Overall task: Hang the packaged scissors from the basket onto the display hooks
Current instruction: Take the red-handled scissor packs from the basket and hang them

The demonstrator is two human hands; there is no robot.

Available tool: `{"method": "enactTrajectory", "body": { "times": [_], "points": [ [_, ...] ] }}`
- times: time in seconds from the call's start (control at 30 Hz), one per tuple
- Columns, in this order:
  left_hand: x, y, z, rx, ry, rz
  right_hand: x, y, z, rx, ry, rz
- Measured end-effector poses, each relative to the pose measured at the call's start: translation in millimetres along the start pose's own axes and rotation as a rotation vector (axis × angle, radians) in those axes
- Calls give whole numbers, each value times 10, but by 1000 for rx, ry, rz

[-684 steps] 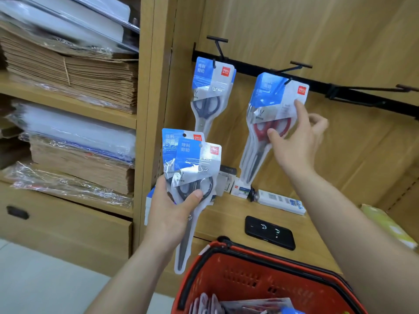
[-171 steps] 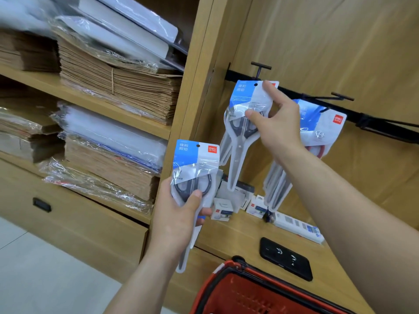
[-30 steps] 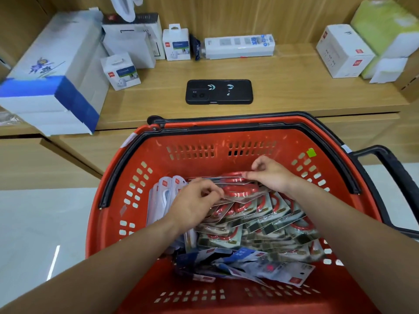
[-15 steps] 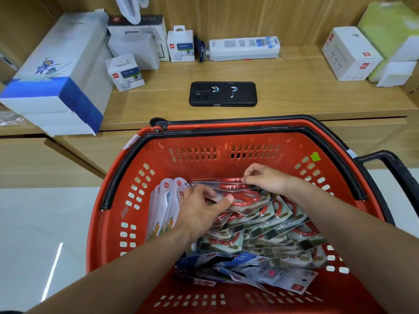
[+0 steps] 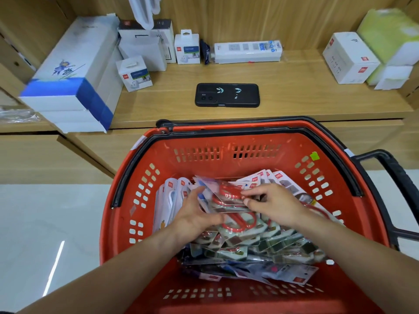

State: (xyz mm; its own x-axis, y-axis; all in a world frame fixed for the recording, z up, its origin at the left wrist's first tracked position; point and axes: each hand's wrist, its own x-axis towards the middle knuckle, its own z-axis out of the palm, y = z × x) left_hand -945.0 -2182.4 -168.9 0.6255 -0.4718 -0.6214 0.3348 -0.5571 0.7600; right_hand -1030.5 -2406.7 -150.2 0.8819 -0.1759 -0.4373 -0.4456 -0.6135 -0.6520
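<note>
Looking down into the red basket: both hands are in the pile of packaged scissors. I read the left hand as gripping, with fingers and thumb curled round the left edge of a red-handled pack on top of the heap. The right hand pinches the same pack's right edge, thumb on top. Can't tell if it's one pack or a few stacked. It sits inside the basket, tilted up off the rest. More packs stand on edge by the left wall. Beyond the rim is a wooden shelf, where a black phone lies flat with white boxes on either side.
</note>
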Motion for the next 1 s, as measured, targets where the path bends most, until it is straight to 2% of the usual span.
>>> {"method": "enactTrajectory", "body": {
  "times": [0.17,0.33,0.4,0.47,0.57,0.67,0.8,0.93,1.0],
  "points": [
    [-240,-77,-138,190,-81,86,-409,-37,273,-29,77,-46],
    [-556,21,-113,330,-194,124,-448,-104,420,11,183,47],
    [-618,33,-130,368,-209,136,-430,-129,442,-13,166,85],
    [-684,88,-183,309,-215,151,-441,-162,421,2,128,98],
    [-683,142,-229,96,-55,125,-501,-196,436,-9,100,67],
    [-501,110,-217,60,120,105,-562,-197,483,8,91,12],
    [-420,123,-122,195,46,109,-622,-214,481,5,49,-8],
    [-288,94,-23,250,61,101,-621,-196,419,109,236,78],
    [-276,138,6,276,67,94,-595,-190,406,67,280,133]
  ]
}}
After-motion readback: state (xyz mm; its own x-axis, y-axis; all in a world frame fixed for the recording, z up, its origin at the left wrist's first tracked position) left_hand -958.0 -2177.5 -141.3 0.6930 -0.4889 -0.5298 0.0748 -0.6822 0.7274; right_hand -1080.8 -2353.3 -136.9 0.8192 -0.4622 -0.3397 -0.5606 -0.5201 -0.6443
